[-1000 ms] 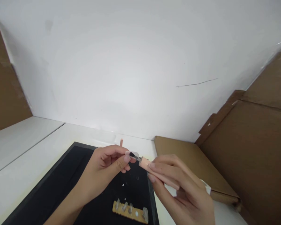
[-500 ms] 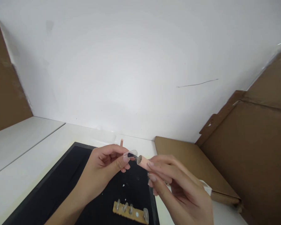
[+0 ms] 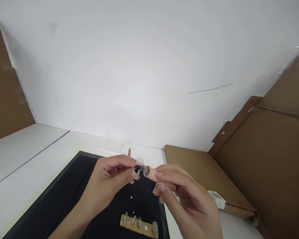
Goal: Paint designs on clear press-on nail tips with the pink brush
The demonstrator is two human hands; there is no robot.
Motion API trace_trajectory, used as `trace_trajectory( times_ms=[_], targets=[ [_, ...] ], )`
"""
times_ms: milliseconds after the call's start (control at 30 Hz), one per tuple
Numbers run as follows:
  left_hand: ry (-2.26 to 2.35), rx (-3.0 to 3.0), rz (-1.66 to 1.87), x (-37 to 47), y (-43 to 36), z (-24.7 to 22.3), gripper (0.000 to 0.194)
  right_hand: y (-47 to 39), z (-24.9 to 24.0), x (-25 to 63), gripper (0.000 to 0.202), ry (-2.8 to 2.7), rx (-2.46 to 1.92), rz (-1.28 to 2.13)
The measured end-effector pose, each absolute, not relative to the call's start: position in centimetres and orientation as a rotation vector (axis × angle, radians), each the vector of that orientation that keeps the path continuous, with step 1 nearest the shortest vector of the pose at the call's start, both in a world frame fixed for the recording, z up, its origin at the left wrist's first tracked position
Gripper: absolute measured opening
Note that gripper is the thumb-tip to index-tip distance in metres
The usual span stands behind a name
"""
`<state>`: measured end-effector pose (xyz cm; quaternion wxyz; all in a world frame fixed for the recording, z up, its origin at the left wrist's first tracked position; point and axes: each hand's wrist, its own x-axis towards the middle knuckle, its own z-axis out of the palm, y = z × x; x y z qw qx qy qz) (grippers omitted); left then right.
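My left hand (image 3: 114, 174) pinches a clear false nail (image 3: 140, 163) between thumb and forefinger. A dark patch shows on this nail, stretching toward the right. In my right hand (image 3: 181, 189) is a short pink cylinder (image 3: 151, 174), gripped between thumb and fingers, with its grey, round end facing the nail. The two are very close; I cannot tell whether they touch. Behind my left hand a thin pink stick (image 3: 129, 152) pokes up, its lower part hidden. Below the hands lies a yellowish strip (image 3: 142, 229) carrying several clear nails.
A black mat (image 3: 72, 186) covers part of the white table (image 3: 12, 202), with small white specks on it. To the right lie a flat cardboard box (image 3: 189, 159) and a small white box (image 3: 217, 199). Cardboard panels (image 3: 274, 156) stand at both sides, a white wall behind.
The clear nail has been turned more upright in my left hand. My right hand has shifted slightly left with the pink cylinder, showing more of the small white box.
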<state>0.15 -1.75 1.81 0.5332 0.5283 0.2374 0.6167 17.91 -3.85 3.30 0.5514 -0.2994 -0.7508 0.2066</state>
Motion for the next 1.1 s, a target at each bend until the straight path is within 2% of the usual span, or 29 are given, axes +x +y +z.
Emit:
trace_trajectory(
  times_ms=[200, 367, 700, 1100],
  targets=[
    [0.575, 1.235, 1.494, 0.28, -1.75, 1.87, 0.011, -3.47, 3.19, 17.27, 0.022, -1.760, -0.733, 0.422],
    [0.607, 1.233, 1.520, 0.31, -1.74, 1.90, 0.011, -3.49, 3.09, 17.16, 0.028, -1.800, -0.689, 0.347],
    [0.622, 1.264, 1.513, 0.19, -1.77, 1.85, 0.011, -3.65, 3.18, 17.26, 0.028, -1.837, -0.696, 0.213],
    [0.607, 1.316, 1.488, 0.13, -1.91, 2.54, 0.012, -3.60, 3.01, 17.58, 0.034, -1.920, -0.671, -0.220]
  ],
)
